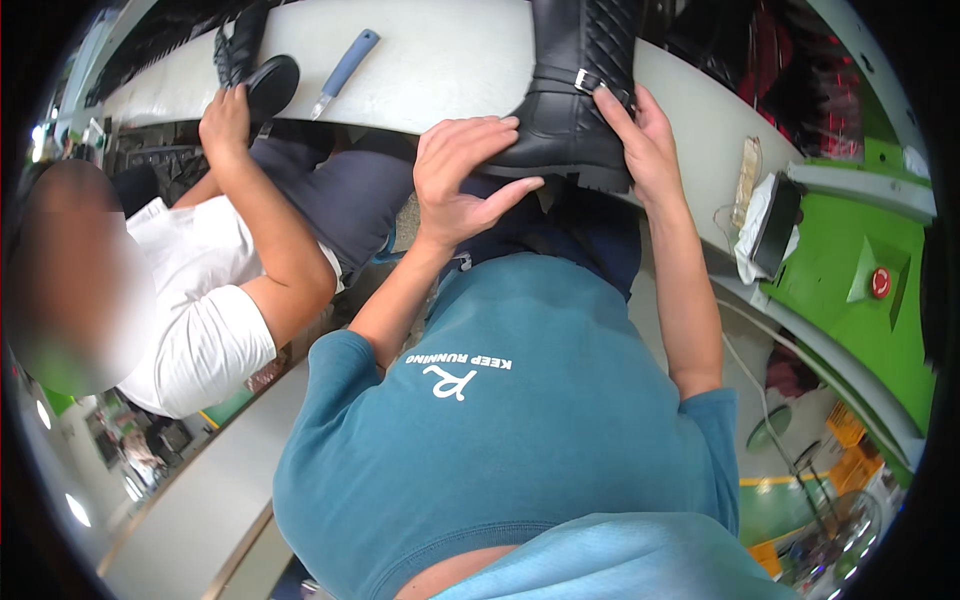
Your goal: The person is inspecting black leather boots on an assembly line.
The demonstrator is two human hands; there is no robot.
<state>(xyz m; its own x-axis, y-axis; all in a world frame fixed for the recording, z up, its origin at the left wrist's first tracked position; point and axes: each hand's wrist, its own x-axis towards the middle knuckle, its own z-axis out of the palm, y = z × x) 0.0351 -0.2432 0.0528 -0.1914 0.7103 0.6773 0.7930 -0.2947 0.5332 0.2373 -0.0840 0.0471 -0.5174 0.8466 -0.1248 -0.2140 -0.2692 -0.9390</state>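
A black boot (pixel 565 120) with a quilted shaft and a strap with a silver buckle (pixel 587 81) is at the near edge of the white worktable, its toe to the left. My right hand (pixel 648 145) grips it at the heel and ankle, the thumb on the strap beside the buckle and the fingers partly hidden behind. At the toe is my left hand (pixel 455 170), fingers stretched out and thumb spread apart; its fingertips appear to touch the leather. The boot's top runs out of the picture.
To my left a co-worker's hand (pixel 224 125) holds a black lace-up shoe (pixel 238 50). A blue-handled tool (pixel 348 72) with a short metal blade lies on the worktable (pixel 440 60) between us. A green machine (pixel 840 270) with a red button (pixel 880 283) stands at right.
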